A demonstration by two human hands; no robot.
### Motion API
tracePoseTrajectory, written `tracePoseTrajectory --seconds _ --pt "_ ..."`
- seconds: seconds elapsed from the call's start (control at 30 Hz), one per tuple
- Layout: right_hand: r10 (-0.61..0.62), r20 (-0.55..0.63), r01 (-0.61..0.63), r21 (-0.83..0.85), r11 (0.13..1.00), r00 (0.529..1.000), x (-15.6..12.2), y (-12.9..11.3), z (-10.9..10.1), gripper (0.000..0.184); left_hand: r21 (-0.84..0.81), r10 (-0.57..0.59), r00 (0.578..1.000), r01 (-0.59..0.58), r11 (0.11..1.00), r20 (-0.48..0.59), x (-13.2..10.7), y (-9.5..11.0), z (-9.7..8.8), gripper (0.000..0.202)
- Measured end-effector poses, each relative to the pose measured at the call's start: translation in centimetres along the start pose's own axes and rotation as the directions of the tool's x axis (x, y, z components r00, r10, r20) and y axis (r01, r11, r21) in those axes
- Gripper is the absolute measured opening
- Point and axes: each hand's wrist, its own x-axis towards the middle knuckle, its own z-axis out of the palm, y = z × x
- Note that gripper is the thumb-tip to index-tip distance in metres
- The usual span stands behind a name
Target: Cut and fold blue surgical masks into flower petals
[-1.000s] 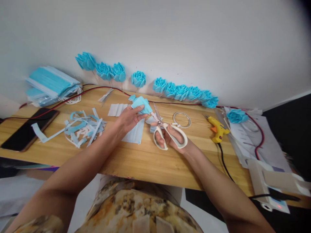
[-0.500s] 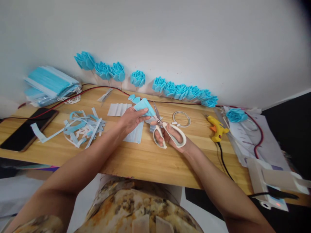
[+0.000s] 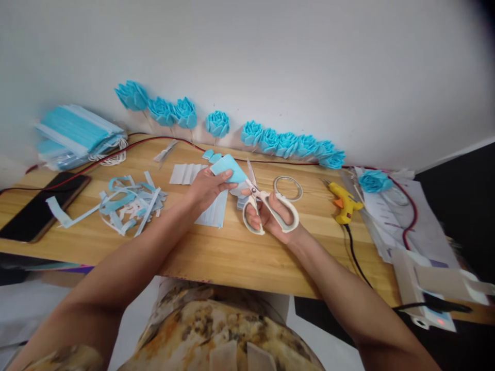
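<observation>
The blue piece point(image 3: 228, 167) is a small, flat cut of light-blue pleated mask material with straight edges and a pointed right corner. It is held tilted above the wooden desk, pinched at its lower left edge by the left hand point(image 3: 207, 186). The scissors point(image 3: 258, 198) have white loop handles and short steel blades. They sit in the right hand point(image 3: 275, 219), with blades pointing away from the person and touching the piece's right corner.

Matt blue cloth piece point(image 3: 229, 168) — grained wooden table point(image 3: 240, 252)
</observation>
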Motion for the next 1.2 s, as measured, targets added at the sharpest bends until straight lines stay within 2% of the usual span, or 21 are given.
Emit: tracePoseTrajectory --seconds 0.3,0.47,0.8,1.2 --pt "0.011 0.093 -0.013 0.024 1.000 0.996 -0.07 0.44 -0.22 0.065 -0.054 0.000 0.996 0.005 0.999 0.085 0.09 -0.05 -0.29 0.031" --pt "0.025 0.112 -0.028 0.020 0.999 0.993 -0.02 0.57 -0.35 0.065 -0.048 -0.017 0.996 0.022 0.999 0.088 -0.02 0.02 -0.01 0.028" --pt "-0.021 0.066 0.019 0.026 0.999 0.998 0.01 0.12 -0.38 0.060 -0.047 -0.026 0.997 0.029 0.998 0.066 0.15 0.16 0.03 0.031" --pt "0.016 -0.010 -0.016 0.077 0.997 1.000 -0.07 0.00 0.17 0.062 -0.027 -0.011 0.997 0.013 1.000 0.070 0.12 0.09 -0.01 0.029"
